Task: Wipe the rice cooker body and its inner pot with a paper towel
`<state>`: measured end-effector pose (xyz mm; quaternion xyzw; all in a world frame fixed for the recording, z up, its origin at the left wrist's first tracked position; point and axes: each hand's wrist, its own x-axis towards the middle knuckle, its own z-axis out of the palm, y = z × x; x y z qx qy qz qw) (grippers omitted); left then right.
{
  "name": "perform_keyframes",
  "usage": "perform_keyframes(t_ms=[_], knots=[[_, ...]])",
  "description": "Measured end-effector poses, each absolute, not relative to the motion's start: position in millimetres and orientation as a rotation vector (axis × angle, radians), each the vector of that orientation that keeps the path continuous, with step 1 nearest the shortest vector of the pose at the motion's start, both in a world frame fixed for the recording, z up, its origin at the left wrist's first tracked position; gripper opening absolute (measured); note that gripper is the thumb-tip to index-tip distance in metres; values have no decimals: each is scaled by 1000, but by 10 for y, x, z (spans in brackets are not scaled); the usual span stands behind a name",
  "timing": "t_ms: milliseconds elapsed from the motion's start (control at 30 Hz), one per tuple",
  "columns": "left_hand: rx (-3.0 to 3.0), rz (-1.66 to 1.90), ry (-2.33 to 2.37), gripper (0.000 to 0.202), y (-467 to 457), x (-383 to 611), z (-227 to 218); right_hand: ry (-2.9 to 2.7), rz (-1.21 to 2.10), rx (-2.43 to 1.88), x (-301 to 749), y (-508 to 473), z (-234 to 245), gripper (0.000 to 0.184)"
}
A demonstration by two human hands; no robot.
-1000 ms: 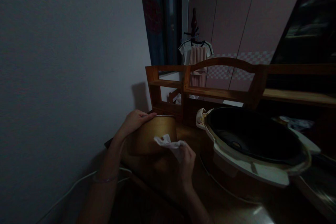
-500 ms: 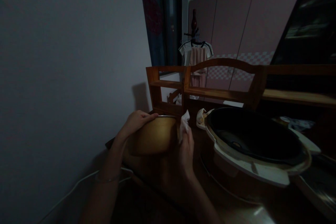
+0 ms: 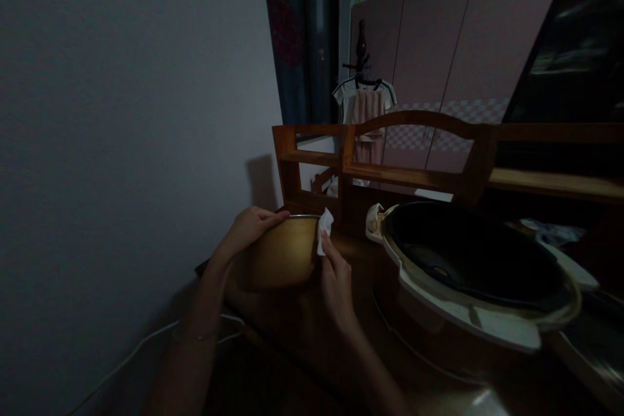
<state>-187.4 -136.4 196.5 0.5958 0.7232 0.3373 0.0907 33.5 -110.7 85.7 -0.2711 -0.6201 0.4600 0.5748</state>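
A gold-coloured inner pot (image 3: 285, 252) with a silvery rim is tilted over the dark wooden table. My left hand (image 3: 251, 231) grips its left side, the fingers lying over the rim. In my right hand (image 3: 336, 278) is a crumpled white tissue (image 3: 325, 231), pressed against the pot's right side near the rim. To the right stands a large cooker (image 3: 468, 318) with a white collar and a dark, open inside. Shadow hides the pot's underside and part of my left hand's grip.
Behind the table rises a wooden shelf back (image 3: 312, 157). A white wall (image 3: 146, 110) borders the left, with a white cable (image 3: 134, 351) below it. At the lower right lies a dark lid-like object (image 3: 595, 338), partly cut off.
My right hand has moved left with the tissue, from beside the pot to its right side. My left hand and the pot have hardly shifted.
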Motion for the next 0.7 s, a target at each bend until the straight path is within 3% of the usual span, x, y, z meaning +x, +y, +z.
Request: perform_keyframes(t_ms=[700], knots=[[1857, 958, 2167, 73, -1297, -1862, 1973, -1386, 1022, -787, 509, -996, 811, 53]])
